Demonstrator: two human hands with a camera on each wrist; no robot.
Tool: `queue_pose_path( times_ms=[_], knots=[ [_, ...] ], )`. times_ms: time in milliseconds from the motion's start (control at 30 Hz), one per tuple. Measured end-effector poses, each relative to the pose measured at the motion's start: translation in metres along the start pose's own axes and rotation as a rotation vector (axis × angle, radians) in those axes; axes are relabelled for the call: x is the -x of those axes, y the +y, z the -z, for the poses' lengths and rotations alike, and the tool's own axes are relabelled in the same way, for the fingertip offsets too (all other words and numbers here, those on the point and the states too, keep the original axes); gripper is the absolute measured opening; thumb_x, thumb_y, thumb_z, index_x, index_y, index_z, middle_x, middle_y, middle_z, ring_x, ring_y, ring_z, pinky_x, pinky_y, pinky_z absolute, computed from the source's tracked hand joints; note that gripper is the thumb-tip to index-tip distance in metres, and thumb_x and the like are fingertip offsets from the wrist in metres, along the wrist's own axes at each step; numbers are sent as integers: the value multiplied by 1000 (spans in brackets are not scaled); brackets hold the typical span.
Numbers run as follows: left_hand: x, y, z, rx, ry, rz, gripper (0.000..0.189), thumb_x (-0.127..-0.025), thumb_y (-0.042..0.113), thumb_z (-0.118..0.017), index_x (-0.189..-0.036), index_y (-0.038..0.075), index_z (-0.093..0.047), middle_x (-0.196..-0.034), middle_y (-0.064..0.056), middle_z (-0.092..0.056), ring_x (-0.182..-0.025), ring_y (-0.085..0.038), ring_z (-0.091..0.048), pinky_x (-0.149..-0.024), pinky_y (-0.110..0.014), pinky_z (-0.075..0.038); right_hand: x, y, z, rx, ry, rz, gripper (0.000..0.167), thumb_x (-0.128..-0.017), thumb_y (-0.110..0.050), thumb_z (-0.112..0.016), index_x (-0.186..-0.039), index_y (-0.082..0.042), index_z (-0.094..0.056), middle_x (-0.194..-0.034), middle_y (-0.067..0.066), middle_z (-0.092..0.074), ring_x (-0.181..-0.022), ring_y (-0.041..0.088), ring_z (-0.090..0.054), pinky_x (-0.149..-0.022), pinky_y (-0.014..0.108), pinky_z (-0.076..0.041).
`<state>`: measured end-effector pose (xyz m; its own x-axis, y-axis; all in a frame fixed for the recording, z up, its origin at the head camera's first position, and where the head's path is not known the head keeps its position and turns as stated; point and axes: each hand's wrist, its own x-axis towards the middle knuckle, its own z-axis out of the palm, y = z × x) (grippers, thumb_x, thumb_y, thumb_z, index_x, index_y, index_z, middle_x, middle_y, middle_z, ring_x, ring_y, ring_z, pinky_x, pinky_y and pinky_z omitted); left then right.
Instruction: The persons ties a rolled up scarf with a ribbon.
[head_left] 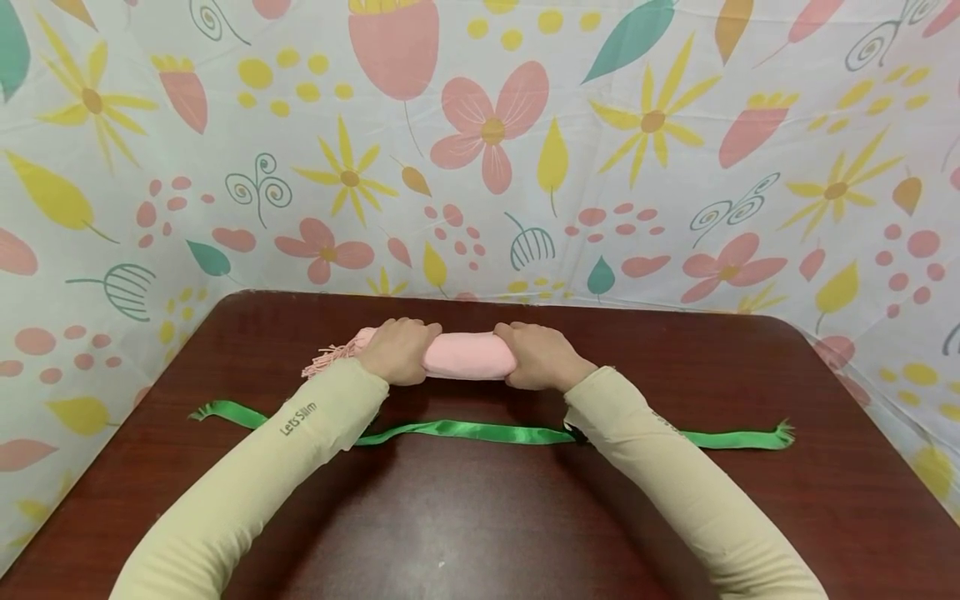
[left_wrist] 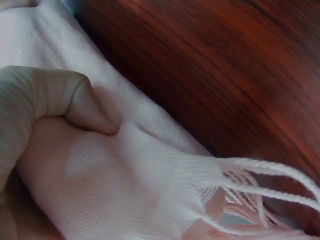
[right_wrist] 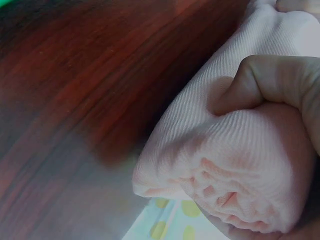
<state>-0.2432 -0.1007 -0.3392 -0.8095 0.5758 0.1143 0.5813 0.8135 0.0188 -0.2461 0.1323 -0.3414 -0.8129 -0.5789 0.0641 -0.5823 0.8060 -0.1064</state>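
Observation:
A rolled pink scarf (head_left: pixel 469 356) lies crosswise toward the back of the table, gripped by both hands. My left hand (head_left: pixel 402 352) holds it near the fringed end; in the left wrist view the thumb presses into the cloth (left_wrist: pixel 125 165) beside loose tassels (left_wrist: pixel 270 192). My right hand (head_left: pixel 542 357) grips the other end, where the right wrist view shows the spiral of rolled layers (right_wrist: pixel 230 195) and a bent thumb digging into the fabric. In front of the roll, a green satin ribbon (head_left: pixel 480 431) stretches sideways, passing behind both forearms in the head view.
The dark red-brown wooden table (head_left: pixel 465 517) has rounded back corners. A white cloth backdrop (head_left: pixel 570 250) printed with flowers and leaves hangs along its back and sides. Both forearms wear cream sleeves (head_left: pixel 255 475). The ribbon's frayed ends (head_left: pixel 783 435) lie toward the left and right.

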Motion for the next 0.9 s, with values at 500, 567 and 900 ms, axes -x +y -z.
queue_pose_path(
  times_ms=[500, 567, 900],
  knots=[
    [-3, 0, 5, -12, 4, 7, 32, -66, 8, -72, -95, 8, -59, -86, -12, -65, -81, -31, -63, -70, -46, -50, 1, 2, 8, -10, 17, 6, 40, -69, -16, -76, -104, -10, -58, -93, 7, -63, -80, 23, -62, -67, 41, -51],
    [-3, 1, 6, -11, 8, 6, 33, -65, 8, -72, -95, 8, -60, -86, -12, -65, -81, -31, -63, -70, -46, -49, 2, 2, 8, -11, 17, 3, 40, -69, -16, -76, -104, -10, -58, -93, 7, -63, -80, 22, -61, -67, 41, -51],
    [-5, 5, 10, -14, 2, -12, 34, -66, 9, -73, -98, 8, -60, -89, -12, -66, -84, -31, -63, -73, -46, -49, 6, 6, 11, -14, 2, -7, 38, -69, -15, -76, -103, -10, -58, -93, 6, -63, -79, 21, -60, -66, 40, -51]
  ],
)
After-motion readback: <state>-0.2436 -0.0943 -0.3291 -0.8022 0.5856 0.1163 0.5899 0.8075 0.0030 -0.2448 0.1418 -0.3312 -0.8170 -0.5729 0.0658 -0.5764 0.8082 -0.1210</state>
